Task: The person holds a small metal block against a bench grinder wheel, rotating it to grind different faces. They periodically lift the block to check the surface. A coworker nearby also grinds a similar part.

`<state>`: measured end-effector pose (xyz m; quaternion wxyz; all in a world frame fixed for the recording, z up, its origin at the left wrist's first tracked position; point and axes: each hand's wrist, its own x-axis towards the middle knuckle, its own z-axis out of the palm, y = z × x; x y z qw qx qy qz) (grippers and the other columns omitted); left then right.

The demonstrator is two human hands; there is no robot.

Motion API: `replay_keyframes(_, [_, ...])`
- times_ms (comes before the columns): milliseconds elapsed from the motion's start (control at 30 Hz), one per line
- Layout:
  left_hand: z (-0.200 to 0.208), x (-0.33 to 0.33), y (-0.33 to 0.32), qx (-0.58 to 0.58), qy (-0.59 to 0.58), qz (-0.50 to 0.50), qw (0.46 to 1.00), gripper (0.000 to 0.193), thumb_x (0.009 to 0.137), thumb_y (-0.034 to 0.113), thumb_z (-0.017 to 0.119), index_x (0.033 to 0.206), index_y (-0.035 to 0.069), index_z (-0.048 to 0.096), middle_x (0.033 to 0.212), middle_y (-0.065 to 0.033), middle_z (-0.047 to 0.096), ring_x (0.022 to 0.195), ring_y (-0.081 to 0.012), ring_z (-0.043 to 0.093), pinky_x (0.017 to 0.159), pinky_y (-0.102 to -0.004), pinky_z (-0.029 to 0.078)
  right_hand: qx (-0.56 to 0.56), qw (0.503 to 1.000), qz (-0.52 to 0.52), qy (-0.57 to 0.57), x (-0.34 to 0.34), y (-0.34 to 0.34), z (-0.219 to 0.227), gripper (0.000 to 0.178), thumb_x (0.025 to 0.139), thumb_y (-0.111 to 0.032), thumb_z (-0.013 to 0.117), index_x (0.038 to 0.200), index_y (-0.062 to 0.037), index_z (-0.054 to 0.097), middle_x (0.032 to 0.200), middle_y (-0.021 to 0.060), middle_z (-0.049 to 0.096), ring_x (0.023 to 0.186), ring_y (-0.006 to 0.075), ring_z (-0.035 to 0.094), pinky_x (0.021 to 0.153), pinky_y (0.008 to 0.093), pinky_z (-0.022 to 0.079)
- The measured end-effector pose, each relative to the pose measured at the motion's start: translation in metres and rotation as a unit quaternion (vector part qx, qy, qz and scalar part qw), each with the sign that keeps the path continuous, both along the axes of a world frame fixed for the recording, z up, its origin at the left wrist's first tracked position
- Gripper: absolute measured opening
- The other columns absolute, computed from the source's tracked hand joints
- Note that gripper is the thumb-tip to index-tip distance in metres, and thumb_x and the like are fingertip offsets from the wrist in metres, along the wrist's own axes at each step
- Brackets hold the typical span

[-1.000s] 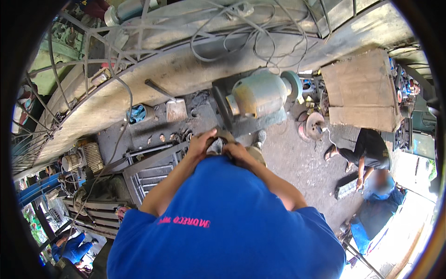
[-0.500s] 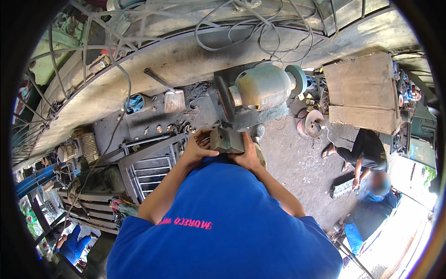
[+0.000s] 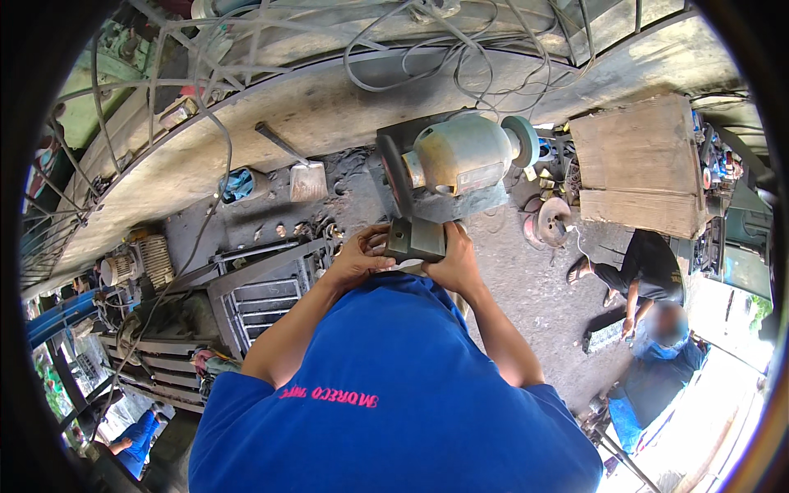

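Observation:
A dark grey metal block (image 3: 426,241) with a round hole in one face is held in front of my body. My left hand (image 3: 362,256) grips its left end, fingers curled behind and thumb on the near side. On the right end, my right hand (image 3: 457,261) is closed with the thumb along the near edge. Just beyond the block stands a bench grinder (image 3: 466,156), its dark left wheel (image 3: 394,174) reaching down close to the block's far edge. Whether wheel and block touch I cannot tell. A pale green wheel (image 3: 521,141) sits at the grinder's right end.
A shovel (image 3: 309,181) leans on the low wall beside a bucket (image 3: 246,185). Metal frames (image 3: 267,304) lie to my left. At right are a spool (image 3: 552,220), a large cardboard sheet (image 3: 637,156) and a crouching person (image 3: 657,271). Cables (image 3: 468,49) hang above.
Both hands have shifted the block slightly right and turned it, so its holed face now sits further right. My right hand now shows more of its back and thumb.

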<state>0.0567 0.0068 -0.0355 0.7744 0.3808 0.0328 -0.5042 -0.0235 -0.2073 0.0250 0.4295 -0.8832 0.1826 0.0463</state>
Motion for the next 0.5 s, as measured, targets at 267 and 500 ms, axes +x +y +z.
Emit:
replay_keyframes(267, [-0.002, 0.001, -0.014, 0.004, 0.043, 0.022, 0.999, 0.069, 0.076, -0.015, 0.072, 0.137, -0.005, 0.042, 0.128, -0.0159, 0.057, 0.118, -0.0236, 0.058, 0.097, -0.033, 0.053, -0.047, 0.997, 0.027, 0.06, 0.018, -0.021, 0.004, 0.054, 0.056, -0.014, 0.073, 0.104, 0.0076, 0.058, 0.103, 0.0266, 0.061, 0.098, 0.0445, 0.061, 0.088, 0.0456, 0.049])
replay_keyframes(500, [-0.003, 0.0, -0.019, 0.038, 0.054, 0.035, 0.997, 0.066, 0.078, -0.013, 0.071, 0.136, -0.006, 0.041, 0.124, -0.0168, 0.059, 0.11, -0.0239, 0.063, 0.095, -0.033, 0.054, -0.027, 0.991, 0.087, 0.094, 0.038, -0.037, 0.005, 0.049, 0.055, -0.015, 0.07, 0.097, 0.0086, 0.06, 0.098, 0.0279, 0.062, 0.096, 0.0437, 0.061, 0.087, 0.0437, 0.05])
